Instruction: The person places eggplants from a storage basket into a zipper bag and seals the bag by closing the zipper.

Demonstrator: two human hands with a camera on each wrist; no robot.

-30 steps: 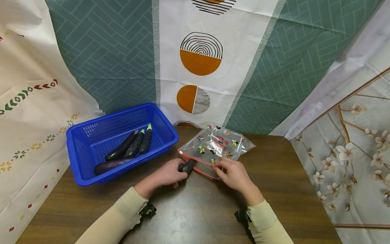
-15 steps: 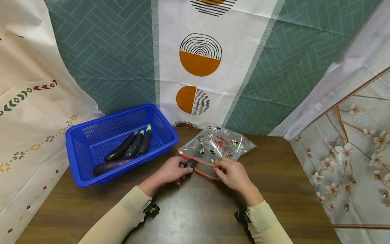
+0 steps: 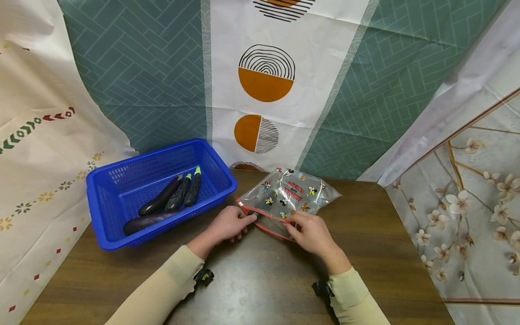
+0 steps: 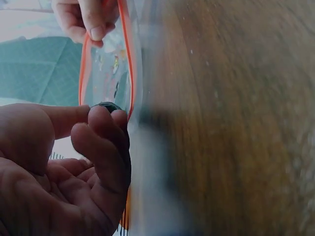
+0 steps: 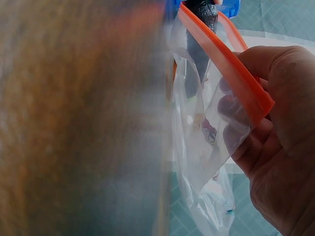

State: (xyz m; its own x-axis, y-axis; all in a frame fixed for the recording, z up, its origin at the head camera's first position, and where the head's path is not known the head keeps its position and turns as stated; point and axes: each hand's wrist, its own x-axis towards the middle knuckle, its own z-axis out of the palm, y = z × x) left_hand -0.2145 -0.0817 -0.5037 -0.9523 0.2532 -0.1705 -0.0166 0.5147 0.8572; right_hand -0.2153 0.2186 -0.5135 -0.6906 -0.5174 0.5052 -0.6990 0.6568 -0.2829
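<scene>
My left hand [image 3: 228,224] pinches the near end of a dark, bumpy-skinned cucumber [image 5: 203,14] between thumb and fingers, right at the mouth of a clear zip bag [image 3: 292,187]. Most of the cucumber lies inside and shows through the plastic in the right wrist view. Cartoon figures and red lettering decorate the bag, and its zip edges are orange-red. On the bag's right side, my right hand [image 3: 310,231] holds the upper zip edge between thumb and fingers, keeping the mouth parted. In the left wrist view only the cucumber's tip [image 4: 108,105] shows past the fingers.
A blue perforated basket [image 3: 94,207] stands to the left on the wooden table [image 3: 260,280]. In it lie two glossy eggplants [image 3: 160,197] and two dark cucumbers [image 3: 194,187] with light green ends. Patterned cloths [image 3: 158,81] hang behind and at the sides.
The left hand has moved right and slightly up, pushing the cucumber deeper into the bag, so less of it sticks out. The right hand stays at the zip edge.
</scene>
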